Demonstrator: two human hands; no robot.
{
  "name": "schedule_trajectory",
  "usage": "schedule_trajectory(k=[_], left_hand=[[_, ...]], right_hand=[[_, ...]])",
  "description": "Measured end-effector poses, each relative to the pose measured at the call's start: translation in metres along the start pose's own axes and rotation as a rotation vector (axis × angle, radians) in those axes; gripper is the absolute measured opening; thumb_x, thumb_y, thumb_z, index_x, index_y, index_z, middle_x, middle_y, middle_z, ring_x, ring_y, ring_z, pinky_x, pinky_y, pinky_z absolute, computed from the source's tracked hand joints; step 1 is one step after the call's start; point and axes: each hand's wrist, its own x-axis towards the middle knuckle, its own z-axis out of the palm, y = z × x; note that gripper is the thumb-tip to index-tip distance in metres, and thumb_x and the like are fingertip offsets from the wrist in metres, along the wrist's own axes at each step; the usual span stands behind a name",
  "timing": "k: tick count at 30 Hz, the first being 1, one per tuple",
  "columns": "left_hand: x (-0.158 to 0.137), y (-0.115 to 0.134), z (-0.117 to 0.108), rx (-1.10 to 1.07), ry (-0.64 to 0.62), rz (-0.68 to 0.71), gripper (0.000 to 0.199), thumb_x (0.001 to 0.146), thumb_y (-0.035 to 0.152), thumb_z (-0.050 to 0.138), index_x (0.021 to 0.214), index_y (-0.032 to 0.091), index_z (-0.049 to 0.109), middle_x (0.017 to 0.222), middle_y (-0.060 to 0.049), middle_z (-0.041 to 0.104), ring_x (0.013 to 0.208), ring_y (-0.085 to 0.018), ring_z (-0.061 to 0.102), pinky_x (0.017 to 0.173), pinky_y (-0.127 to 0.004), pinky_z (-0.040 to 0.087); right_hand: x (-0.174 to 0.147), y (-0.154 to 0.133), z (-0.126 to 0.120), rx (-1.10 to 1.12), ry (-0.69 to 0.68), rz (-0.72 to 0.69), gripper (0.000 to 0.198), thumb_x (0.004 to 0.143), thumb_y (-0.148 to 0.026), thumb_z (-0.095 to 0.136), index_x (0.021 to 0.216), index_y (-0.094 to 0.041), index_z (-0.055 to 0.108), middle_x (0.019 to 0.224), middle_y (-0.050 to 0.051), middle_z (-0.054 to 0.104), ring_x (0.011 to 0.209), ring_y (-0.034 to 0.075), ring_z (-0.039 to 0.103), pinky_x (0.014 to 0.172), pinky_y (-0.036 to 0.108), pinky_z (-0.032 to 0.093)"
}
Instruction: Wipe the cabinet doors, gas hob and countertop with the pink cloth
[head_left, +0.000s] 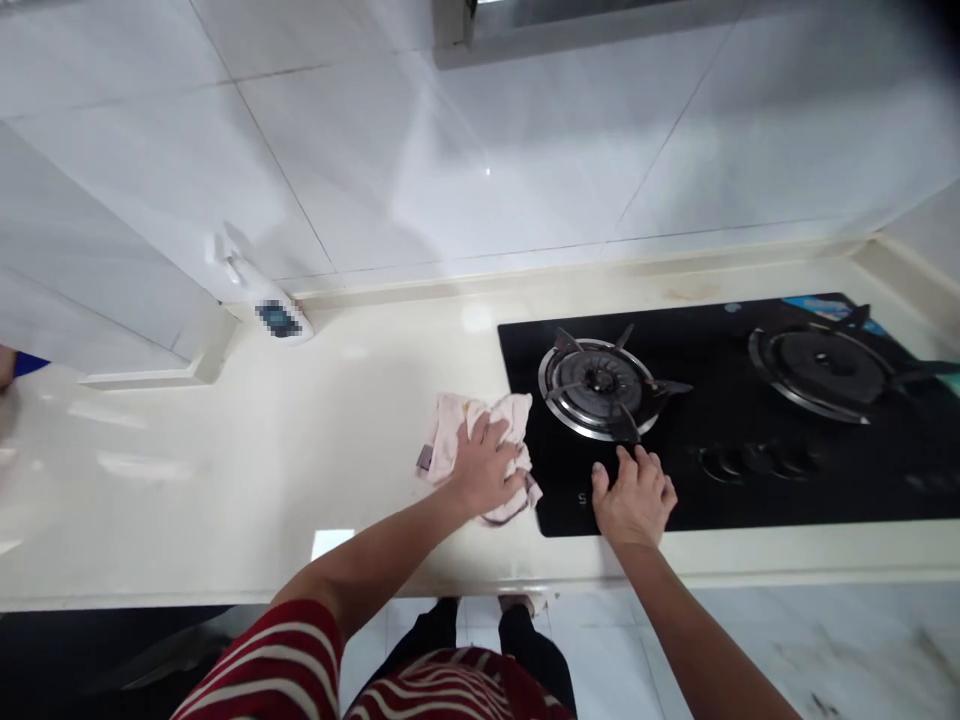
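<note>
My left hand (484, 465) presses down on a crumpled pale pink cloth (450, 425), its fingers bent into the folds. The cloth lies on the cream countertop (360, 430), right against the left edge of the black glass gas stove (705, 420). Holding nothing, my right hand (634, 497) rests on the stove's front part with its fingers apart and slightly curved. Just beyond those fingertips is the left burner (600, 385), with its metal ring and dark pan supports.
A white spray bottle (262, 295) stands against the tiled wall (360, 170) at the back left. The right burner (821, 365) and the control knobs (757, 462) are on the stove's right side. Part of a person (7, 365) shows at the far left edge.
</note>
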Motion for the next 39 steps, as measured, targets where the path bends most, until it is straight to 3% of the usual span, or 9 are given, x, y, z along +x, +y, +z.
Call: schedule_trajectory(k=[5, 12, 16, 21, 26, 29, 33, 35, 39], left_hand=[[-0.072, 0.047, 0.001, -0.057, -0.038, 0.063, 0.032, 0.083, 0.046, 0.063, 0.104, 0.023, 0.069, 0.146, -0.009, 0.050, 0.143, -0.039, 0.030, 0.112, -0.064, 0.024], [-0.121, 0.078, 0.010, -0.167, -0.021, 0.106, 0.017, 0.074, 0.035, 0.068, 0.084, 0.022, 0.068, 0.114, -0.004, 0.067, 0.111, -0.027, 0.052, 0.099, -0.052, 0.035], [-0.143, 0.102, 0.015, -0.208, -0.083, 0.169, 0.015, 0.075, 0.037, 0.065, 0.076, 0.022, 0.067, 0.100, -0.003, 0.068, 0.095, -0.021, 0.054, 0.090, -0.046, 0.039], [-0.123, 0.150, 0.025, -0.195, -0.172, 0.324, 0.028, 0.082, 0.047, 0.061, 0.098, 0.026, 0.071, 0.131, -0.004, 0.060, 0.124, -0.028, 0.046, 0.103, -0.048, 0.035], [-0.085, 0.176, 0.046, 0.044, -0.206, 0.377, 0.039, 0.090, 0.033, 0.057, 0.128, 0.030, 0.061, 0.151, -0.007, 0.046, 0.142, -0.033, 0.029, 0.104, -0.054, 0.033], [-0.089, 0.166, 0.048, 0.095, -0.138, 0.359, 0.039, 0.091, 0.030, 0.055, 0.129, 0.032, 0.060, 0.153, -0.004, 0.044, 0.144, -0.032, 0.029, 0.106, -0.053, 0.032], [-0.123, 0.125, 0.027, 0.111, -0.105, 0.281, 0.041, 0.087, 0.039, 0.057, 0.127, 0.030, 0.062, 0.152, -0.005, 0.047, 0.143, -0.030, 0.034, 0.110, -0.048, 0.032], [-0.148, 0.095, 0.011, 0.115, -0.072, 0.165, 0.046, 0.085, 0.046, 0.059, 0.127, 0.029, 0.062, 0.151, -0.005, 0.048, 0.142, -0.032, 0.037, 0.115, -0.050, 0.029], [-0.203, 0.026, -0.028, 0.185, -0.007, -0.230, 0.060, 0.083, 0.057, 0.059, 0.135, 0.027, 0.058, 0.153, -0.008, 0.047, 0.144, -0.035, 0.036, 0.121, -0.059, 0.016]], right_hand=[[0.001, 0.001, 0.000, -0.008, -0.019, 0.009, 0.054, 0.099, -0.046, 0.035, 0.137, -0.011, 0.051, 0.146, 0.020, 0.044, 0.143, 0.032, 0.030, 0.115, 0.056, 0.024], [0.001, 0.001, -0.002, 0.018, -0.044, 0.020, 0.057, 0.098, -0.047, 0.033, 0.136, -0.009, 0.052, 0.147, 0.021, 0.043, 0.144, 0.032, 0.027, 0.116, 0.056, 0.021], [0.003, 0.000, -0.005, 0.040, -0.088, 0.026, 0.058, 0.097, -0.045, 0.032, 0.137, -0.008, 0.051, 0.149, 0.020, 0.040, 0.145, 0.032, 0.024, 0.117, 0.056, 0.019], [0.005, 0.002, -0.007, 0.049, -0.124, 0.052, 0.056, 0.097, -0.042, 0.032, 0.139, -0.008, 0.049, 0.151, 0.020, 0.038, 0.146, 0.033, 0.022, 0.117, 0.057, 0.018], [0.004, 0.004, -0.005, 0.045, -0.122, 0.024, 0.056, 0.097, -0.041, 0.033, 0.139, -0.008, 0.050, 0.151, 0.021, 0.039, 0.146, 0.033, 0.022, 0.116, 0.058, 0.019], [0.003, 0.006, -0.004, 0.049, -0.102, 0.016, 0.057, 0.096, -0.043, 0.034, 0.138, -0.008, 0.050, 0.150, 0.022, 0.040, 0.146, 0.034, 0.023, 0.116, 0.059, 0.019], [0.001, 0.008, -0.003, 0.065, -0.075, -0.010, 0.058, 0.094, -0.044, 0.035, 0.137, -0.007, 0.051, 0.149, 0.023, 0.040, 0.145, 0.034, 0.024, 0.115, 0.059, 0.021], [0.000, 0.009, -0.002, 0.075, -0.065, -0.022, 0.059, 0.093, -0.044, 0.035, 0.136, -0.007, 0.051, 0.148, 0.023, 0.040, 0.145, 0.035, 0.024, 0.114, 0.060, 0.021], [-0.002, 0.010, 0.001, 0.099, -0.045, -0.035, 0.059, 0.093, -0.046, 0.036, 0.134, -0.006, 0.052, 0.147, 0.023, 0.041, 0.144, 0.035, 0.024, 0.113, 0.060, 0.020]])
